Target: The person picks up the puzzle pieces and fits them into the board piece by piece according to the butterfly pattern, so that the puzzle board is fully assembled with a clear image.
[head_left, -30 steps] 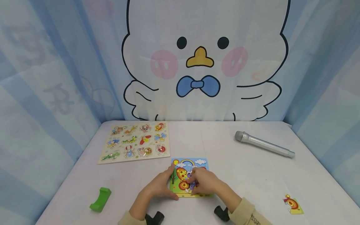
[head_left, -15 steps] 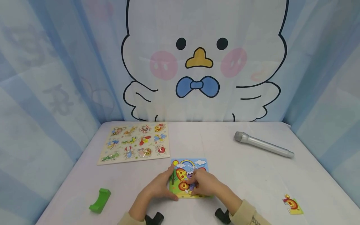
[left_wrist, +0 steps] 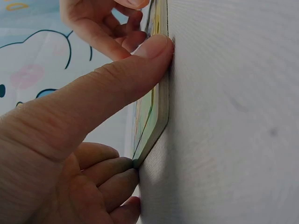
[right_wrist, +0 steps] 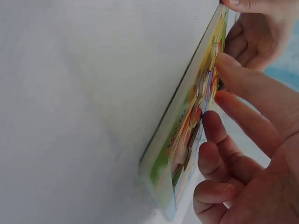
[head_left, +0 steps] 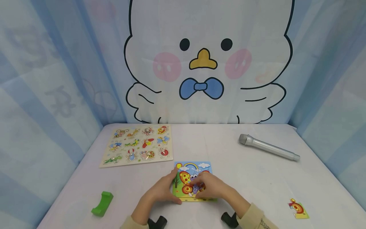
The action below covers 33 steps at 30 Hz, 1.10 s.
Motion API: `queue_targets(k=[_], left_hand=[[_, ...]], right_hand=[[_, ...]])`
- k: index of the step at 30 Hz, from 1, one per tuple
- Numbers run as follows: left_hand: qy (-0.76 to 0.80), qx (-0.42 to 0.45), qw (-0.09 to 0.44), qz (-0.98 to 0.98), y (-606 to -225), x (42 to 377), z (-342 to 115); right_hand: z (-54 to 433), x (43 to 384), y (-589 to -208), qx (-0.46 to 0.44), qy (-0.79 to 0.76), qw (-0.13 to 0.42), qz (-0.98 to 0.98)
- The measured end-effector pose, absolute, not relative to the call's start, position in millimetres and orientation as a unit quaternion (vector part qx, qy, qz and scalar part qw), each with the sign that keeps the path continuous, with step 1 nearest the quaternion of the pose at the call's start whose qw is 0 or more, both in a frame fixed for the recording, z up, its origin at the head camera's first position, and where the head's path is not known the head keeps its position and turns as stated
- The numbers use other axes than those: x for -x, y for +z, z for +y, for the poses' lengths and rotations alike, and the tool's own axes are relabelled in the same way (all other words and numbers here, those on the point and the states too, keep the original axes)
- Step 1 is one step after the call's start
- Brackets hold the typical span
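A square jigsaw puzzle with a butterfly picture lies on the table in front of the person. My left hand grips its left side, thumb along the near edge and fingers at the far left corner. In the left wrist view the thumb overlaps the board's edge. My right hand is over the right half, hiding part of the picture. Its thumb and index finger touch the puzzle's face, tips apart, while the other fingers bend loosely above it. A loose puzzle piece lies far right.
A wooden insect peg puzzle lies at the back left. A silver microphone rests at the back right. Nearer on the left is a green arch-shaped block. A curtain with a cartoon bird hangs behind the table.
My right hand has shifted very slightly right over the puzzle, uncovering a little more of the picture. My left hand keeps its grip, and the puzzle stays in place.
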<state>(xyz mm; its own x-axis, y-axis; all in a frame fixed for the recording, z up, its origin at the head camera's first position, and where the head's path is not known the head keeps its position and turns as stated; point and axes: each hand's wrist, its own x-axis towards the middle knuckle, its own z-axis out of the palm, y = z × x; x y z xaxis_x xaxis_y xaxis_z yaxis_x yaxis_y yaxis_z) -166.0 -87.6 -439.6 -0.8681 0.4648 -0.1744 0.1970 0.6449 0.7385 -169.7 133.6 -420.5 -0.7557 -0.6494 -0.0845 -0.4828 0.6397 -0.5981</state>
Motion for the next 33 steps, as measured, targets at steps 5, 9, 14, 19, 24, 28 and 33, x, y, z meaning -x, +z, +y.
queue_targets(k=[5, 9, 14, 19, 24, 28, 33], left_hand=[[0.380, -0.184, 0.175, 0.889, -440, 166, -88], [0.379, -0.181, 0.175, 0.890, -440, 166, -87], [0.380, -0.179, 0.175, 0.890, -440, 166, -87], [0.374, -0.179, 0.173, 0.894, -439, 165, -86], [0.372, -0.179, 0.171, 0.895, -438, 165, -87], [0.372, -0.178, 0.170, 0.895, -438, 165, -87], [0.369, -0.177, 0.170, 0.896, -438, 165, -86]], right_hand=[[138, 167, -418, 0.303, -0.305, 0.146, 0.891], [143, 166, -417, 0.294, -0.310, 0.137, 0.893], [152, 163, -416, 0.293, -0.311, 0.119, 0.896], [165, 160, -415, 0.285, -0.311, 0.104, 0.901], [180, 156, -412, 0.266, -0.315, 0.092, 0.906], [194, 153, -409, 0.252, -0.316, 0.082, 0.911], [212, 150, -405, 0.240, -0.320, 0.064, 0.914]])
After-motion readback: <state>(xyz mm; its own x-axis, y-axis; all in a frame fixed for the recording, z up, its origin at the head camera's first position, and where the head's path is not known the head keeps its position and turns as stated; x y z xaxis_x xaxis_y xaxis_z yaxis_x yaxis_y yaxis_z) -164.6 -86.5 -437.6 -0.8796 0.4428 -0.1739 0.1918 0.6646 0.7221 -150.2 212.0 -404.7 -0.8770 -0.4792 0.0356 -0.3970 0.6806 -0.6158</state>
